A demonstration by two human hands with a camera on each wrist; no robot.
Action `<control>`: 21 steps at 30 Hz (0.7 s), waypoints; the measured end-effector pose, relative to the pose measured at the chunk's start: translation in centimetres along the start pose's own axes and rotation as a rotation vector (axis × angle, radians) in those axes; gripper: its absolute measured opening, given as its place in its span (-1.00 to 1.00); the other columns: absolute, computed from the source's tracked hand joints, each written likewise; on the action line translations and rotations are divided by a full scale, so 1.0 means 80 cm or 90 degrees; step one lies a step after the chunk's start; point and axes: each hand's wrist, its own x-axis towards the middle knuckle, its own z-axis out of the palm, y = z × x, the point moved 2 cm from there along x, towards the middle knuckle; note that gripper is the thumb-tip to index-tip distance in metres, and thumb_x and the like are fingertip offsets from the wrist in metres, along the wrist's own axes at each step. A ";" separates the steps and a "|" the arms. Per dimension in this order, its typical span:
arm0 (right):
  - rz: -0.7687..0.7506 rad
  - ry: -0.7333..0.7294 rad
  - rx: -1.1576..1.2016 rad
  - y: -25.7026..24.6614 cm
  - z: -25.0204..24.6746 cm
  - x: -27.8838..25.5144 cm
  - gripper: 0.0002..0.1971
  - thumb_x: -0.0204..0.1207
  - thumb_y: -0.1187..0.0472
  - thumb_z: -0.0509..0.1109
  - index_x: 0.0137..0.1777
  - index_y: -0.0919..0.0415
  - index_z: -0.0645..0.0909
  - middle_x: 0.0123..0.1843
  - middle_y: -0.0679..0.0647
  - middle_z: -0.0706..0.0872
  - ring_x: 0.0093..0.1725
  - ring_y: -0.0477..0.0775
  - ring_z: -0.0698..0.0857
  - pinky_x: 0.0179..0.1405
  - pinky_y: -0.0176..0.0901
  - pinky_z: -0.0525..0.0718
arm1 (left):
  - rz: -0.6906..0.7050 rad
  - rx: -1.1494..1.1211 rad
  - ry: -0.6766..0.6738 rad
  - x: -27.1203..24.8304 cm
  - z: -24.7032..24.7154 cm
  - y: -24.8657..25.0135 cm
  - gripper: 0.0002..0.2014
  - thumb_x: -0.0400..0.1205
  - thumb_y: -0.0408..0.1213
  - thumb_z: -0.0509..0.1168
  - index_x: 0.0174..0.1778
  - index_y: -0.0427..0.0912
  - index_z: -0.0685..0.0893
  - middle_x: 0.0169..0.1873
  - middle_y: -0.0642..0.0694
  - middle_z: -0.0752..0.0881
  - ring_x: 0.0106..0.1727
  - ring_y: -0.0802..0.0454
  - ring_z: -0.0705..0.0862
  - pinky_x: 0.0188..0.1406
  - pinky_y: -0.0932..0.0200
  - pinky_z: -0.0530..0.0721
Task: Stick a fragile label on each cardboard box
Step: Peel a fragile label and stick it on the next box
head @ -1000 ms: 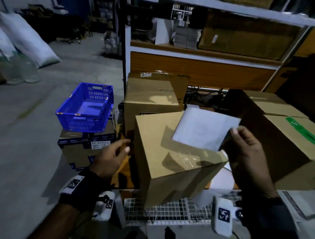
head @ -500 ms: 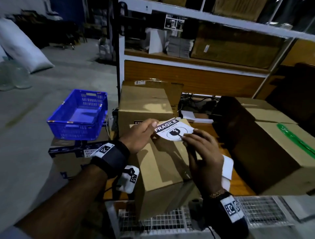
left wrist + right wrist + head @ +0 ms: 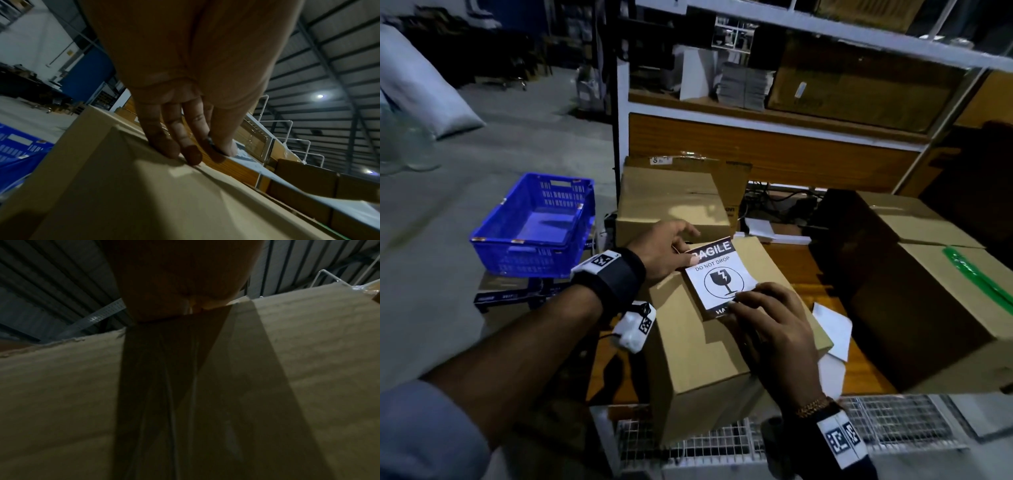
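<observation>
A black-and-white fragile label (image 3: 717, 277) lies on top of the middle cardboard box (image 3: 705, 363), near its far edge. My left hand (image 3: 667, 250) pinches the label's top-left corner, thumb on the print. In the left wrist view its fingers (image 3: 185, 146) reach down to the box top (image 3: 144, 194). The fingertips of my right hand (image 3: 767, 322) press on the label's lower right corner and hide part of its bottom band. A dark shadow runs under the label's left edge. In the right wrist view only the palm (image 3: 180, 280) and the box side (image 3: 287, 369) show.
A second cardboard box (image 3: 671, 205) stands just behind. At the right is a big box (image 3: 928, 308) with green tape. White backing sheets (image 3: 832, 329) lie between them on the wooden top. A blue crate (image 3: 534, 226) sits left on a carton, a wire grid (image 3: 893, 421) in front.
The white sheet my right hand held up is gone. Both hands brought the label, print up, down onto the box, and my right fingertips now press its near corner.
</observation>
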 end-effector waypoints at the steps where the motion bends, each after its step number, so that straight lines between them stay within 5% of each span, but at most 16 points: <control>1: 0.008 -0.007 -0.002 0.000 0.001 0.000 -0.71 0.64 -0.02 0.50 0.26 0.08 0.84 0.32 0.05 0.81 0.48 0.18 0.61 0.26 0.06 0.73 | 0.008 0.033 -0.003 0.002 -0.002 0.005 -0.59 0.58 -0.27 0.58 0.33 0.01 0.68 -0.14 0.05 0.80 -0.05 0.04 0.81 0.08 -0.11 0.82; 7: 0.040 -0.043 -0.034 -0.003 0.005 -0.005 -0.66 0.47 0.09 0.68 0.24 0.07 0.83 0.28 0.05 0.82 0.45 0.20 0.63 0.15 0.15 0.80 | 0.034 0.190 -0.015 0.014 0.004 0.027 -0.82 0.58 -0.22 0.58 0.07 -0.08 0.83 -0.08 0.05 0.82 -0.04 0.13 0.76 -0.04 0.16 0.75; 17: 0.058 -0.058 -0.048 -0.006 0.001 -0.008 -0.68 0.42 0.12 0.70 0.18 0.03 0.85 0.22 0.00 0.85 0.35 0.21 0.67 0.09 0.18 0.75 | 0.051 0.301 -0.036 0.027 0.015 0.045 -0.81 0.58 -0.15 0.58 0.06 -0.08 0.83 -0.07 0.03 0.82 -0.02 0.07 0.76 0.04 0.00 0.79; 21: 0.054 -0.072 -0.067 -0.007 -0.002 -0.007 -0.66 0.40 0.10 0.73 0.18 -0.01 0.86 0.21 -0.04 0.85 0.36 0.21 0.66 0.09 0.14 0.67 | 0.048 0.325 -0.022 0.030 0.015 0.046 -0.79 0.52 -0.12 0.63 0.02 -0.04 0.83 -0.21 0.11 0.76 -0.11 0.09 0.72 -0.17 0.11 0.71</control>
